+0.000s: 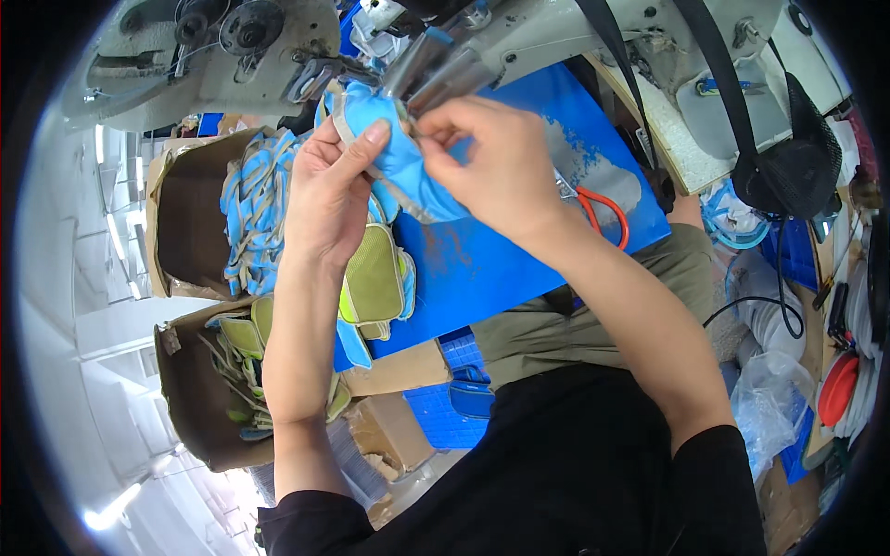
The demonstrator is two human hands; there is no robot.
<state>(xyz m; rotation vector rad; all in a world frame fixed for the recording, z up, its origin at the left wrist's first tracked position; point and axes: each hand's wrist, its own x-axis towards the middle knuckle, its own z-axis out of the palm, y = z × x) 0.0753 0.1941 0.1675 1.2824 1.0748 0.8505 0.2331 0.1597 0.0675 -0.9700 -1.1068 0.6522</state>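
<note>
Both hands are raised over the blue work surface (464,278), just in front of the sewing machine (556,32). Between them is a light-blue fabric piece (400,162) with greyish edging. My left hand (326,195) grips its left side, thumb on top. My right hand (501,162) pinches the edging at the upper right of the piece between thumb and fingers. An olive-green fabric piece with pale piping (378,273) lies below, beside my left forearm. Scissors with orange-red handles (623,222) rest right of my right wrist, partly hidden by it.
On the left, one cardboard box (190,222) has blue trimmed pieces (260,213) heaped at its side; a lower box (190,398) holds green ones. Black straps (718,74) hang at the upper right. A clear plastic bag (769,398) and a red round object (838,389) are at right.
</note>
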